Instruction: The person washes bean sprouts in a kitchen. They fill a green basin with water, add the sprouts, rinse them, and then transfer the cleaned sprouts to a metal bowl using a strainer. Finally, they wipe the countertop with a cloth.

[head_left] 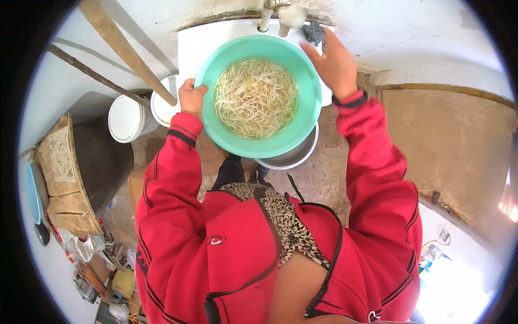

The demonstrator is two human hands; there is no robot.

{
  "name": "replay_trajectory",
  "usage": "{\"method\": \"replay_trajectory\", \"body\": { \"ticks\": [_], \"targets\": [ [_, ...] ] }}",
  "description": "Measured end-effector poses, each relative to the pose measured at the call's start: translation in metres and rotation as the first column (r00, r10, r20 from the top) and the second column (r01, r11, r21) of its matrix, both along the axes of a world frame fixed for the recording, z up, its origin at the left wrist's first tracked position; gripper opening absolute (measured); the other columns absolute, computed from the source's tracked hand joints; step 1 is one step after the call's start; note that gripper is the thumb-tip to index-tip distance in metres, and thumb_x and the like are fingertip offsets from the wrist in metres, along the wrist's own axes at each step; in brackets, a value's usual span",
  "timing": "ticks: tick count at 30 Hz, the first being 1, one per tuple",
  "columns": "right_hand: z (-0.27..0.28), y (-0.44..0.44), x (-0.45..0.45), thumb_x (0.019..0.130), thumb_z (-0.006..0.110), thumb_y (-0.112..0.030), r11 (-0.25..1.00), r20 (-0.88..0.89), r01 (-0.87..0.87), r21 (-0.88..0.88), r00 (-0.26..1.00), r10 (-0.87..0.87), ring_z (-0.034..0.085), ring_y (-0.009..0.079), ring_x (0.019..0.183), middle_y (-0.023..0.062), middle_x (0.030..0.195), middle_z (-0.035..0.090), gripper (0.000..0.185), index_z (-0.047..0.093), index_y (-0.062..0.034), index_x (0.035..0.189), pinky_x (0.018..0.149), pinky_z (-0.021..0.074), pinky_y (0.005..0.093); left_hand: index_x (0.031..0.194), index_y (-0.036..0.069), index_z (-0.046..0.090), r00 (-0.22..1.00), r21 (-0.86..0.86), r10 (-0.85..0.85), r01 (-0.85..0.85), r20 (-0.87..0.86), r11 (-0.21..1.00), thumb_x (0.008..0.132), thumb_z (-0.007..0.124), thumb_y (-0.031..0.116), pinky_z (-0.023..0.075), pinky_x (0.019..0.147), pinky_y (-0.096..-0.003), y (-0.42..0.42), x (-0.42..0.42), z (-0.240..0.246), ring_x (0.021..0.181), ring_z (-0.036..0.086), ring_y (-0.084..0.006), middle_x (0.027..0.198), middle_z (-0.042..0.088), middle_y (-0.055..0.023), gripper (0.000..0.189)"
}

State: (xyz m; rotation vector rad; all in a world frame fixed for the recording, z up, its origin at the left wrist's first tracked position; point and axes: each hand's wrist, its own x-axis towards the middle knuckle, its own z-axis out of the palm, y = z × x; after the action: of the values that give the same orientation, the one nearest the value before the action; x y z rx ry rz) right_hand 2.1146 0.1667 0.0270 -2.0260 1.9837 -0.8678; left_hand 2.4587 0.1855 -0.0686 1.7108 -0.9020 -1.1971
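A light green plastic basin (pixel 259 148) holds a heap of pale bean sprouts (pixel 255 97). It sits over the white sink (pixel 189 48), its near side jutting past the sink's front. My left hand (pixel 192 97) grips the basin's left rim, thumb over the edge. Beside the upper right rim is my right hand (pixel 334 62), fingers apart and apparently holding nothing. Close to those fingertips, at the sink's back right corner, lies a dark grey scouring pad (pixel 313 33). A pale tap (pixel 292 17) stands just behind the basin.
Below the basin, a metal bowl (pixel 289 159) shows partly. On the left stand a lidded white bucket (pixel 126 119), another white bucket (pixel 168 83), a wooden pole (pixel 127 50) and a thinner stick (pixel 89 71). A large dark vat (pixel 103 156) has wooden boards (pixel 66 186) on it.
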Motion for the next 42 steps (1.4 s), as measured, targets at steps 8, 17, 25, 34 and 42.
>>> {"method": "replay_trajectory", "body": {
  "ticks": [8, 17, 25, 34, 42],
  "targets": [
    [0.064, -0.050, 0.056, 0.087, 0.053, -0.049, 0.970, -0.303, -0.240, 0.025, 0.923, 0.237, 0.065, 0.0363, 0.071, 0.0168, 0.076, 0.066, 0.044, 0.068, -0.0076, 0.086, 0.065, 0.0512, 0.0477, 0.085, 0.001, 0.061, 0.999, -0.014, -0.042, 0.042, -0.005, 0.999, 0.074, 0.063, -0.003, 0.0478, 0.059, -0.0279, 0.000, 0.005, -0.008, 0.061, 0.056, -0.0119, 0.075, 0.063, -0.0033, 0.012],
    [0.051, -0.066, 0.028, 0.081, 0.064, -0.030, 0.868, -0.224, -0.492, -0.070, 0.856, 0.467, 0.064, 0.0358, 0.082, 0.0166, 0.088, 0.067, 0.033, 0.065, -0.0108, 0.107, 0.071, 0.0504, 0.0456, 0.089, -0.001, 0.063, 0.997, -0.042, -0.052, 0.050, -0.056, 0.998, 0.074, 0.061, -0.005, 0.0486, 0.059, -0.0279, -0.009, 0.004, -0.015, 0.062, 0.058, -0.0122, 0.079, 0.066, -0.0054, 0.016],
    [0.066, -0.070, 0.033, 0.080, 0.066, -0.026, 0.873, -0.251, -0.487, 0.010, 0.844, 0.474, 0.062, 0.0355, 0.089, 0.0164, 0.091, 0.066, 0.036, 0.063, -0.0120, 0.113, 0.076, 0.0498, 0.0455, 0.087, 0.000, 0.060, 0.995, -0.077, -0.024, 0.017, -0.100, 0.997, 0.074, 0.060, -0.006, 0.0488, 0.058, -0.0281, -0.012, 0.004, -0.019, 0.061, 0.058, -0.0125, 0.078, 0.064, -0.0050, 0.014],
    [0.087, -0.067, 0.049, 0.080, 0.062, -0.025, 0.947, -0.267, -0.319, 0.033, 0.910, 0.317, 0.062, 0.0352, 0.079, 0.0179, 0.082, 0.066, 0.020, 0.070, -0.0065, 0.082, 0.070, 0.0494, 0.0455, 0.090, 0.000, 0.061, 0.995, -0.101, -0.078, 0.071, -0.060, 0.992, 0.074, 0.060, -0.007, 0.0483, 0.058, -0.0266, -0.014, 0.009, -0.025, 0.062, 0.058, -0.0117, 0.079, 0.065, -0.0047, 0.017],
    [0.078, -0.077, 0.042, 0.075, 0.055, -0.004, 0.797, -0.402, -0.603, -0.039, 0.740, 0.540, 0.058, 0.0373, 0.083, 0.0182, 0.081, 0.062, 0.008, 0.063, -0.0023, 0.077, 0.075, 0.0478, 0.0439, 0.085, -0.003, 0.061, 0.998, -0.105, -0.058, 0.054, -0.029, 0.993, 0.070, 0.056, -0.008, 0.0457, 0.056, -0.0281, -0.016, 0.005, -0.022, 0.060, 0.053, -0.0119, 0.073, 0.062, -0.0054, 0.017]
  ]
}}
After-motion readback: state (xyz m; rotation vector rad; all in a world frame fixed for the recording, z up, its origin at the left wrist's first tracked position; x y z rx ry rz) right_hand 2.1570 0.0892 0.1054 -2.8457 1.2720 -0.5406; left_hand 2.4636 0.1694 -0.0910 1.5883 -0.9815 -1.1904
